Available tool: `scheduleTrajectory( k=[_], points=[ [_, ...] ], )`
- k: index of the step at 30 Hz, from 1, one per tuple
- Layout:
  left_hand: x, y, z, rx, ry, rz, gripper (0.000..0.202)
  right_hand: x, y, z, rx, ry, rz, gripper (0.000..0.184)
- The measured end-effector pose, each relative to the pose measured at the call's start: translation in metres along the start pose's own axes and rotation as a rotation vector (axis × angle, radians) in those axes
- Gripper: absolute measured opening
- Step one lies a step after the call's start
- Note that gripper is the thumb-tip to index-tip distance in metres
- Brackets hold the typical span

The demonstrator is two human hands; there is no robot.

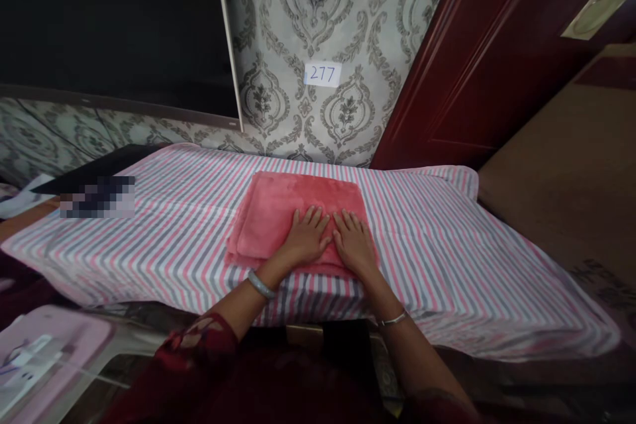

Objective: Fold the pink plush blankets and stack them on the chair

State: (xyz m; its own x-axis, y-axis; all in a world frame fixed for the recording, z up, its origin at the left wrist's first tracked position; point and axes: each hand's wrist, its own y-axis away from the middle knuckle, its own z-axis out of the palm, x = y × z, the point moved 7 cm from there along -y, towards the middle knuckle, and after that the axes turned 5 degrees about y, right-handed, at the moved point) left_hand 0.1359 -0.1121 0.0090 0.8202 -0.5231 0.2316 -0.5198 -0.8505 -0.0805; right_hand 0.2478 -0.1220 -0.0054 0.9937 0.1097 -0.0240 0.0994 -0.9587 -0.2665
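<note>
A folded pink towel (278, 209) lies in the middle of a surface covered by a striped pink, grey and white cloth (437, 245). My left hand (304, 235) rests flat on the towel's near right part, fingers stretched out. My right hand (354, 238) lies flat beside it, fingers out, thumbs nearly touching. Neither hand holds anything. A bangle circles each wrist.
Patterned wallpaper behind carries a white label reading 277 (322, 73). A dark screen (114, 26) hangs at upper left. A dark red door (487, 59) stands at right. A pink item (44, 351) lies at lower left on a glass surface.
</note>
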Motion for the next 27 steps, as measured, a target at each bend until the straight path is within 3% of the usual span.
scheduleTrajectory(
  k=[4, 8, 14, 18, 27],
  points=[
    [-0.005, 0.004, 0.009, 0.049, 0.000, 0.007, 0.060, 0.002, 0.003, 0.005, 0.003, -0.002, -0.005, 0.054],
    [-0.016, 0.015, -0.001, 0.071, -0.022, -0.039, 0.062, 0.003, 0.003, 0.004, 0.013, -0.015, 0.012, 0.054],
    [-0.078, 0.066, -0.024, 0.169, -0.112, -0.247, 0.065, 0.003, 0.004, 0.002, 0.018, -0.038, 0.011, 0.054],
    [-0.111, 0.101, -0.028, 0.282, -0.162, -0.292, 0.064, 0.005, 0.005, 0.003, 0.003, -0.057, 0.028, 0.054],
    [-0.118, 0.109, -0.025, 0.358, -0.059, -0.211, 0.060, 0.009, 0.003, 0.003, 0.036, -0.129, 0.016, 0.052]
  ],
)
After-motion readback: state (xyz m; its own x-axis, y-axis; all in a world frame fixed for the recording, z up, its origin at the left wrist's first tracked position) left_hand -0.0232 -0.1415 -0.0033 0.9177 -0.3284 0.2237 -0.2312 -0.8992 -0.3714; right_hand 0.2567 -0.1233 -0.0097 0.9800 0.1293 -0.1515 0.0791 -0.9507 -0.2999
